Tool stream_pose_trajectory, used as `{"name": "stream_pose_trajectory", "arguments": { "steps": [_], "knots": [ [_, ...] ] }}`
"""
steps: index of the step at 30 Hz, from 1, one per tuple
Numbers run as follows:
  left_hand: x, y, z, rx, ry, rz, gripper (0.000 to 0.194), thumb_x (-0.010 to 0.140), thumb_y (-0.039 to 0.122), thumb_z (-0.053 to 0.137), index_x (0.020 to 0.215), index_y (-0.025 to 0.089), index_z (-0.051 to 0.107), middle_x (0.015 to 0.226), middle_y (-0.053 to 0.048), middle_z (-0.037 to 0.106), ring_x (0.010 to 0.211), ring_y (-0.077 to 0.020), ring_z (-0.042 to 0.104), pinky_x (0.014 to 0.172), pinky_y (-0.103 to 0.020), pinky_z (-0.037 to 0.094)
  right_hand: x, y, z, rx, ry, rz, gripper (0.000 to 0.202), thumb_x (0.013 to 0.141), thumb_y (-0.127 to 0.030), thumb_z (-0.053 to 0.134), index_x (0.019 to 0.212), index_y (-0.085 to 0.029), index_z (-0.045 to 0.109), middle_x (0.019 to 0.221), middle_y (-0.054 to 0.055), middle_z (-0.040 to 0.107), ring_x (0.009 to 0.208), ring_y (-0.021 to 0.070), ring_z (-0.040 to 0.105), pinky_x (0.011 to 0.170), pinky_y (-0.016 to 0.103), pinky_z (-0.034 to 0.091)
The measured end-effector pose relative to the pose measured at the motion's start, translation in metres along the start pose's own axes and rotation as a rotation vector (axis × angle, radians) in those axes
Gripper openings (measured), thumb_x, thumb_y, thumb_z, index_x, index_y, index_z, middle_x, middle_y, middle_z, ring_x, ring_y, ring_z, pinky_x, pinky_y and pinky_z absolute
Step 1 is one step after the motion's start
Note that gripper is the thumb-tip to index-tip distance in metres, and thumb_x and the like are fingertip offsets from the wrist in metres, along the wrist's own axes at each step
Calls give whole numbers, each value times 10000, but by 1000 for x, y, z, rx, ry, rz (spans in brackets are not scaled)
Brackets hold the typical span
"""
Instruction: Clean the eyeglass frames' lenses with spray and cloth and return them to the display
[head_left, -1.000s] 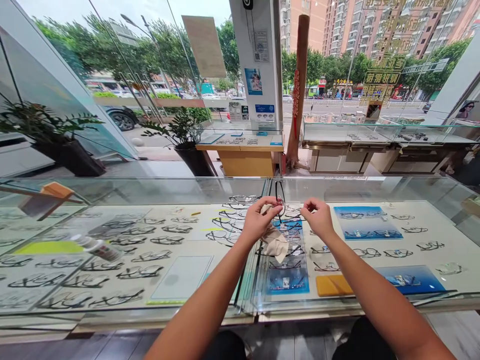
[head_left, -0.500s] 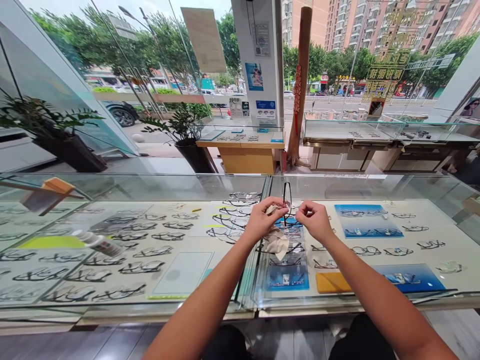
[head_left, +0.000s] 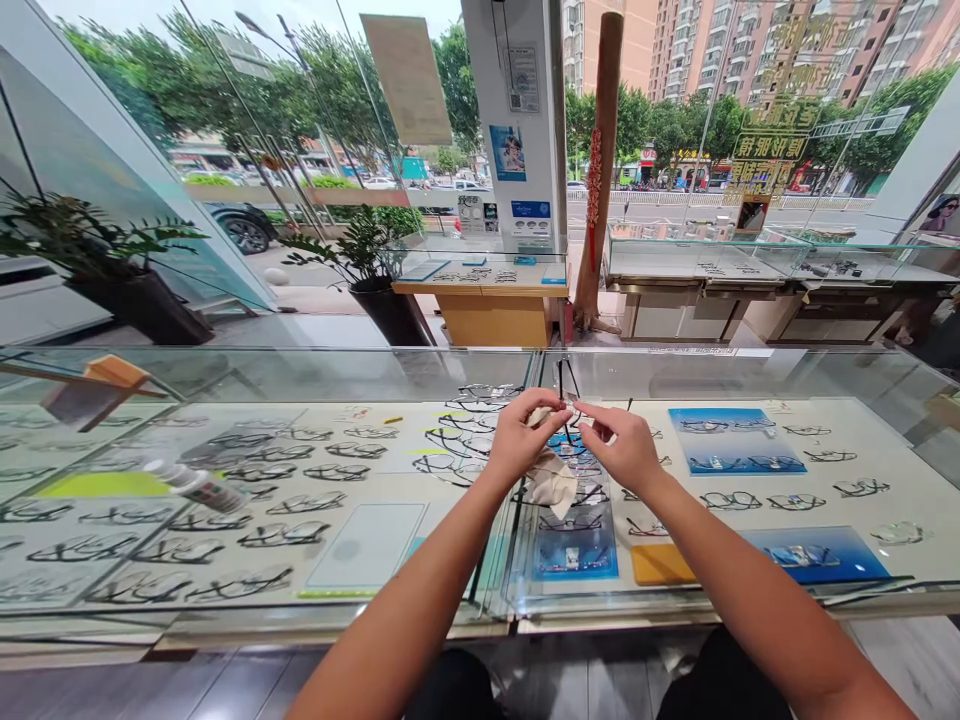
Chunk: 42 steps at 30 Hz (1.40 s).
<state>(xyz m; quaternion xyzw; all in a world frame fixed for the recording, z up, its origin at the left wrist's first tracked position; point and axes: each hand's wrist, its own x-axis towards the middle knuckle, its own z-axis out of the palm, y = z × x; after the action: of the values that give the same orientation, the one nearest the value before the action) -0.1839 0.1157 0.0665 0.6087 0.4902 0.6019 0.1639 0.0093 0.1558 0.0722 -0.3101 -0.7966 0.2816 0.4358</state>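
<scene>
My left hand (head_left: pixel 529 430) is closed on a pair of eyeglasses (head_left: pixel 562 378) and a beige cleaning cloth (head_left: pixel 553 485). The thin dark temples of the glasses stand up above the fingers, and the cloth hangs below the palm. Close beside it on the right is my right hand (head_left: pixel 619 445), its index finger reaching to the frame and its other fingers curled in. A thin dark tip pokes out above the right knuckles; what it belongs to is hidden. Both hands are over the glass display case (head_left: pixel 525 600).
Many eyeglasses (head_left: pixel 731 500) lie in rows under the glass, some on blue display boards (head_left: pixel 739 440). A white bottle (head_left: pixel 196 487) stands on the left side, beyond a pale rectangular pad (head_left: pixel 367 545). More showcases (head_left: pixel 491 285) and potted plants (head_left: pixel 382 300) are by the windows.
My right hand has moved a little left and turned, with its index finger now stretched out to the glasses. The glasses have tilted slightly in my left hand.
</scene>
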Motion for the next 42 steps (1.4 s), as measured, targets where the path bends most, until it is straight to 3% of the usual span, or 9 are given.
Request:
{"name": "stream_pose_trajectory", "arguments": {
  "steps": [5, 14, 16, 18, 21, 25, 32, 42],
  "knots": [
    [-1, -2, 0, 12, -6, -51, 280, 851, 491, 800, 868, 220, 734, 1003, -80, 783, 1053, -259, 726, 980, -383, 543, 2, 1, -1, -22, 56, 70, 464, 896, -363, 668, 1330, -245, 779, 700, -4, 666, 632, 174, 540, 694, 329, 436],
    [-3, -2, 0, 70, -149, -50, 258, 865, 467, 780, 908, 214, 755, 1012, -85, 813, 998, -253, 752, 923, -355, 561, 12, 2, -15, 104, 252, 195, 621, 875, -427, 675, 1444, -180, 654, 749, -24, 658, 590, 141, 472, 642, 320, 441],
    [-3, -1, -1, 74, -145, -40, 257, 869, 466, 777, 907, 213, 755, 1016, -87, 816, 1002, -254, 756, 923, -356, 566, 14, 3, -17, 196, 278, 196, 570, 849, -436, 698, 1366, -196, 687, 740, -32, 644, 597, 136, 466, 620, 307, 437],
    [-3, -1, -1, 74, -127, -29, 255, 874, 465, 776, 904, 213, 757, 1014, -87, 817, 997, -254, 760, 915, -356, 573, 17, 4, -19, 353, 257, 206, 412, 805, -429, 726, 1159, -218, 741, 712, -33, 625, 620, 135, 491, 607, 291, 441],
    [-3, -1, -1, 58, -104, -23, 258, 871, 468, 786, 900, 213, 762, 994, -86, 818, 983, -256, 769, 896, -355, 587, 21, 6, -24, 704, 92, 316, 198, 735, -409, 734, 776, -234, 652, 632, -36, 578, 584, 122, 489, 567, 267, 438],
    [-3, 1, 1, 6, -91, -26, 262, 854, 465, 808, 896, 210, 764, 978, -88, 822, 980, -258, 781, 878, -352, 605, 22, 7, -26, 963, -96, 394, 236, 683, -363, 751, 667, -228, 559, 561, -58, 525, 501, 86, 437, 528, 243, 419],
    [-5, 10, 2, -3, -102, 23, 227, 866, 425, 808, 909, 204, 773, 957, -78, 818, 921, -225, 775, 846, -324, 606, 18, 2, -15, 813, -137, 329, 145, 689, -330, 730, 671, -215, 644, 557, -45, 583, 528, 103, 505, 555, 255, 428],
    [-8, 14, 5, 65, -122, 111, 135, 874, 328, 794, 892, 200, 755, 907, -55, 810, 854, -196, 767, 793, -287, 599, 9, -8, -10, 443, -119, 192, 190, 736, -371, 693, 671, -219, 600, 601, -36, 550, 572, 112, 460, 560, 265, 380]
  ]
}}
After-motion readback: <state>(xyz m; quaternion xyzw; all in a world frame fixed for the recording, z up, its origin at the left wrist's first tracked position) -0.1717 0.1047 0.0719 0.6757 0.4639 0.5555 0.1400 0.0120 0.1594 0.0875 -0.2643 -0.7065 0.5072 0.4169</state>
